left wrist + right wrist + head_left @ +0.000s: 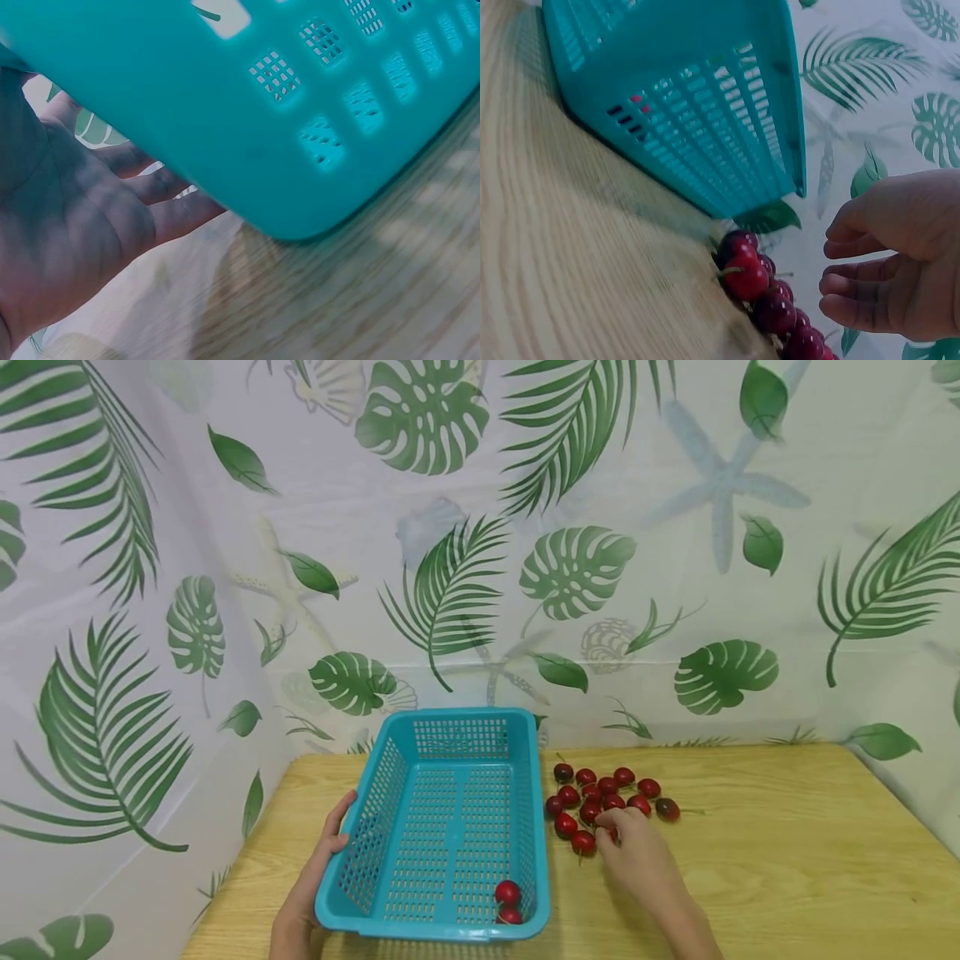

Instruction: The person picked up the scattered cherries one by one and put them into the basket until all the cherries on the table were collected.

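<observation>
A blue-green plastic basket point(453, 827) stands on the wooden table, and two red cherries point(507, 893) lie in its near right corner. My left hand point(315, 868) grips the basket's left rim; the left wrist view shows its fingers partly behind the rim. Right of the basket is a cluster of dark red cherries point(590, 812), some with stems. My right hand point(645, 860) is at the near edge of this cluster. In the right wrist view its thumb and fingers point(855, 289) are bent with a gap between them, and no cherry shows in that gap.
The wooden tabletop point(795, 852) extends to the right of the cherries. Behind and to the left hangs a white cloth point(480, 610) printed with green leaves, starfish and shells. One darker cherry point(667, 810) lies at the cluster's right end.
</observation>
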{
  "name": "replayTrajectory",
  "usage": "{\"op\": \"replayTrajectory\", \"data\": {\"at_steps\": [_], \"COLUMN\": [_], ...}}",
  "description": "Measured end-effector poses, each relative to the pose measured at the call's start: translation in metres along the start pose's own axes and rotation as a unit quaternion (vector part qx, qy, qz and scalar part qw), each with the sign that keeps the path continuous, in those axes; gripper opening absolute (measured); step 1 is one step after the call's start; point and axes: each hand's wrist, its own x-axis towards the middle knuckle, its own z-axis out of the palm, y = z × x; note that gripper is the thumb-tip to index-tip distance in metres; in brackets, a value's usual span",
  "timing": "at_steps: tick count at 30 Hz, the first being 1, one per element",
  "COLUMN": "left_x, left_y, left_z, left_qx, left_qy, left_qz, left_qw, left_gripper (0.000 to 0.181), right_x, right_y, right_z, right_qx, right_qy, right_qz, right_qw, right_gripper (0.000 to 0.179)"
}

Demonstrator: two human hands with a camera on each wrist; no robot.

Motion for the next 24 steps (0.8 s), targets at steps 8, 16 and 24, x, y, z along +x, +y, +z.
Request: {"op": "replayTrajectory", "data": {"at_steps": [8,16,24], "left_x": [-0.001,-0.001,0.001], "left_y": [0.000,-0.002,-0.006], "left_z": [0.002,0.001,-0.005], "left_qx": [-0.009,-0.008,-0.009], "left_qy": [0.003,0.007,-0.028], "left_qz": [-0.004,0.001,0.049], "left_qw": [0.9999,0.9999,0.9984], "left_gripper": [0.062,0.061,0.066], "right_x": [0.003,0.003,0.003], "right_y": [0.028,0.041,0.045], "right_z": [-0.004,-0.006,-0.003], "right_qx": [-0.020,-0.021,-0.021], "right_qy": [-0.025,-0.049,-0.052], "right_qz": [0.041,0.046,0.023], "right_qw": [0.9987,0.9975,0.9981], "right_gripper": [0.028,0.031,0.029]}}
